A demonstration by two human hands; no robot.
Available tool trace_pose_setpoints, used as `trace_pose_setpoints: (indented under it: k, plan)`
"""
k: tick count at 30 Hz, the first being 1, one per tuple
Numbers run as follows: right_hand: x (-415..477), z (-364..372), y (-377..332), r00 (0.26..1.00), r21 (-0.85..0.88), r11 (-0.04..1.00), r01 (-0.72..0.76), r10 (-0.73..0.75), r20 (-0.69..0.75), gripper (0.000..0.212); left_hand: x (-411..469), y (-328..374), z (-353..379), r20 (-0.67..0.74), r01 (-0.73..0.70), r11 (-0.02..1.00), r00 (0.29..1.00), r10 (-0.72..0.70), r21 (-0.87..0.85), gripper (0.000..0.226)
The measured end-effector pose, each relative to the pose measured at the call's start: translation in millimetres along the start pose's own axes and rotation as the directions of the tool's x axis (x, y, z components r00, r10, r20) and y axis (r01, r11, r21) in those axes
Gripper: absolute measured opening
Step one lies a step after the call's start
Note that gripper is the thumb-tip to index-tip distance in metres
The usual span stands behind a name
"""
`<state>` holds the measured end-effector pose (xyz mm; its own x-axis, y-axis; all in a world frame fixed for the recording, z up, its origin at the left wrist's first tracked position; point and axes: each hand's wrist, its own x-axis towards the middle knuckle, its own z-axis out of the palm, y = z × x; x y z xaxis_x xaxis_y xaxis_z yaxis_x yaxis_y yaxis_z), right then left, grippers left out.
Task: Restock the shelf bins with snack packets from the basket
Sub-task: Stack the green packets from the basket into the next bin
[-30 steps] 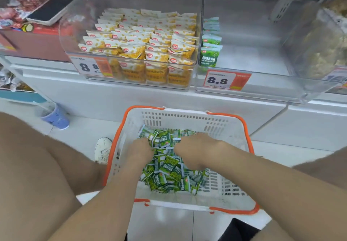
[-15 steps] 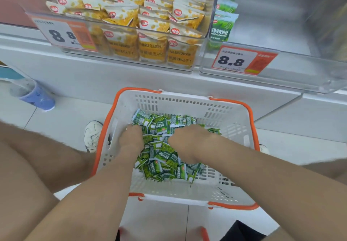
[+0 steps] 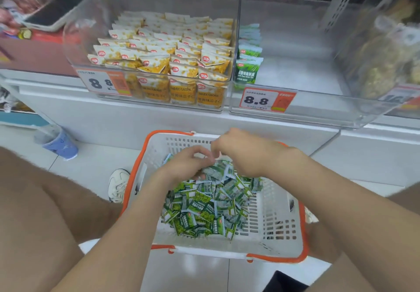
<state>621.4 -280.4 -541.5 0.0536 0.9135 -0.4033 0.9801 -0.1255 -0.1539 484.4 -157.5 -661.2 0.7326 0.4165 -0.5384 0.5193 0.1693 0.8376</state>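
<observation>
A white basket with an orange rim [image 3: 280, 228] sits on the floor below the shelf and holds a pile of small green snack packets [image 3: 204, 209]. Both hands hover over its far end. My left hand [image 3: 186, 165] and my right hand [image 3: 243, 153] are curled round a bunch of green packets [image 3: 218, 171] lifted between them. On the shelf above, a clear bin [image 3: 295, 112] holds a short row of green packets [image 3: 248, 64] at its left wall. The clear bin [image 3: 75, 41] to its left is filled with yellow packets [image 3: 170, 50].
A phone [image 3: 54, 10] lies on red boxes at the upper left. A blue cup [image 3: 61, 145] stands on the floor left of the basket, with a white shoe [image 3: 118, 184] beside the rim. Another bin [image 3: 386, 53] of brownish snacks is at the far right.
Both hands have risen out of the pile toward the basket's far end with a bunch of green packets. The view has tilted back up to the shelf.
</observation>
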Motion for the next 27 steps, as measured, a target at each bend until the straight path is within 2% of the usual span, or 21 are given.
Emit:
trace_pose_setpoints:
  k: [4, 7, 8, 10, 12, 14, 18, 20, 22, 24, 25, 27]
  plan:
    - [-22, -17, 22, 0.993, 0.117, 0.993, 0.007, 0.006, -0.117, 0.055, -23, 50, 19, 0.079, -0.012, 0.930, 0.996, 0.044, -0.366, 0.019]
    - [-34, -31, 31, 0.965, 0.257, 0.965, 0.054, 0.016, -0.263, 0.044, -36, 82, 28, 0.090, -0.014, 0.888, 0.994, 0.062, -0.460, 0.027]
    - [-38, -37, 32, 0.943, 0.279, 0.958, 0.069, 0.028, -0.330, 0.033, -40, 92, 29, 0.089, -0.017, 0.907, 0.994, 0.060, -0.420, 0.027]
    - [-46, -50, 34, 0.891, 0.311, 0.949, 0.056, 0.093, -0.445, 0.013, -49, 113, 31, 0.051, -0.051, 0.973, 0.997, 0.063, -0.224, 0.033]
    - [-55, -61, 34, 0.852, 0.390, 0.921, 0.016, 0.191, -0.487, 0.011, -56, 133, 31, -0.004, -0.164, 0.985, 0.986, 0.164, -0.048, 0.041]
    - [-61, -70, 39, 0.846, 0.497, 0.867, -0.011, 0.274, -0.458, 0.015, -60, 148, 28, 0.002, -0.296, 0.955, 0.955, 0.296, -0.002, 0.035]
    - [-65, -80, 45, 0.862, 0.666, 0.746, -0.023, 0.352, -0.364, 0.021, -66, 157, 24, 0.123, -0.515, 0.807, 0.856, 0.502, 0.289, 0.014]
    - [-64, -81, 45, 0.863, 0.711, 0.703, 0.004, 0.356, -0.358, 0.019, -67, 160, 22, 0.141, -0.537, 0.778, 0.842, 0.521, 0.326, 0.013]
    - [-61, -83, 45, 0.857, 0.708, 0.705, 0.020, 0.353, -0.375, 0.016, -66, 166, 19, 0.141, -0.543, 0.760, 0.836, 0.531, 0.357, 0.011]
    - [-59, -88, 49, 0.838, 0.681, 0.732, 0.011, 0.365, -0.405, 0.016, -62, 173, 15, 0.117, -0.548, 0.727, 0.824, 0.554, 0.414, 0.011]
    - [-57, -92, 53, 0.816, 0.665, 0.747, 0.005, 0.382, -0.434, 0.017, -59, 176, 12, 0.078, -0.550, 0.676, 0.800, 0.595, 0.491, 0.012]
    - [-51, -104, 64, 0.742, 0.646, 0.763, -0.017, 0.443, -0.504, 0.020, -53, 180, 4, -0.042, -0.497, 0.520, 0.693, 0.720, 0.695, 0.011]
